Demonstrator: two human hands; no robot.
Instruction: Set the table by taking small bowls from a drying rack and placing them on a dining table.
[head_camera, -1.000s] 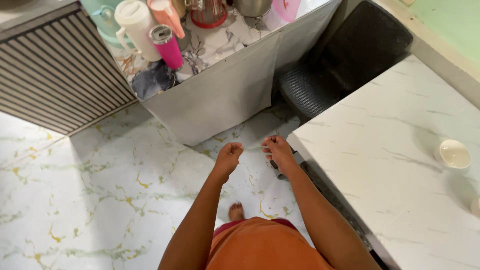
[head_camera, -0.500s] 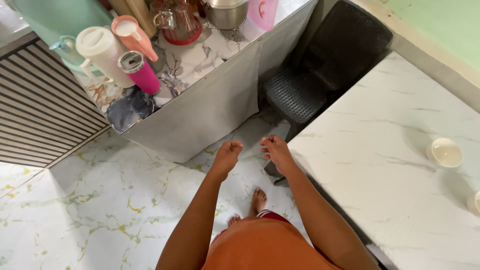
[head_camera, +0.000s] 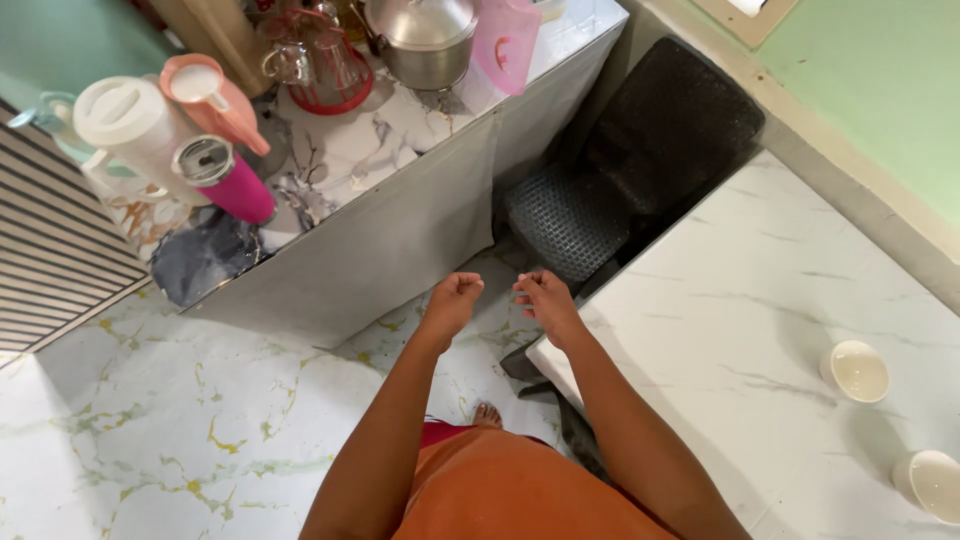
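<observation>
Left hand (head_camera: 455, 298) curled into empty fist, right hand (head_camera: 543, 297) loosely curled, empty, above corner of glossy marble-patterned table (head_camera: 760, 330); woven black chair (head_camera: 640, 160) just beyond.

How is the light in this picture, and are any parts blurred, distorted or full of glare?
Head view: even, soft daylight; the white table is bright but keeps its veins; faint shadows lie beside the two bowls. The steel pot shows a small glare. Both hands are fairly sharp, with little motion blur. The wide lens bends the cabinet edge and stretches the corners.
</observation>
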